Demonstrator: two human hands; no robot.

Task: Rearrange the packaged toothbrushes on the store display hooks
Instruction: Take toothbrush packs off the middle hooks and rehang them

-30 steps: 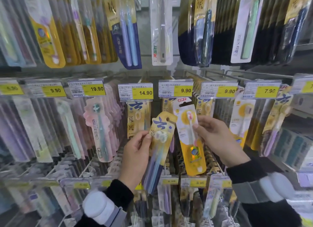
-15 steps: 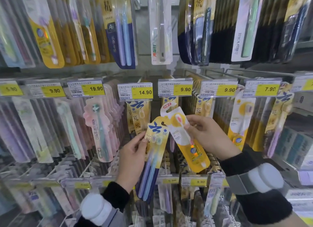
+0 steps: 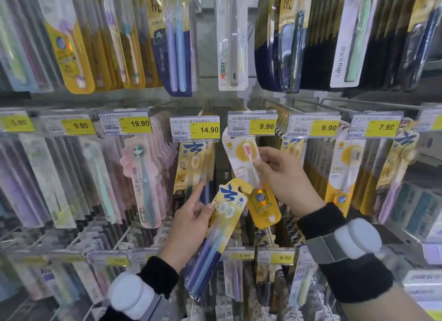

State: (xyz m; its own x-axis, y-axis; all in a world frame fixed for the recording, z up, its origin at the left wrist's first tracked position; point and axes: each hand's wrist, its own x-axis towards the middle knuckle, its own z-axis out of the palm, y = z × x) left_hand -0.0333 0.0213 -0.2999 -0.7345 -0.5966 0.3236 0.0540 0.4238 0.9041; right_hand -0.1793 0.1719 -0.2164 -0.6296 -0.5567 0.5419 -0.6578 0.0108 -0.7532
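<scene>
Both packs have shifted since a moment ago: the right hand (image 3: 284, 177) has lifted its white-and-yellow pack (image 3: 248, 177) up toward the 9.90 tag (image 3: 252, 124), its top now just under that tag, likely to find the hook behind it. Its fingers pinch the pack near the brush neck. The left hand (image 3: 189, 227) has dropped the yellow twin pack (image 3: 215, 232) lower and holds it by the edge, forefinger stretched toward the matching packs under the 14.90 tag (image 3: 195, 128), as if picking out its row. Neither pack hangs on a hook yet.
</scene>
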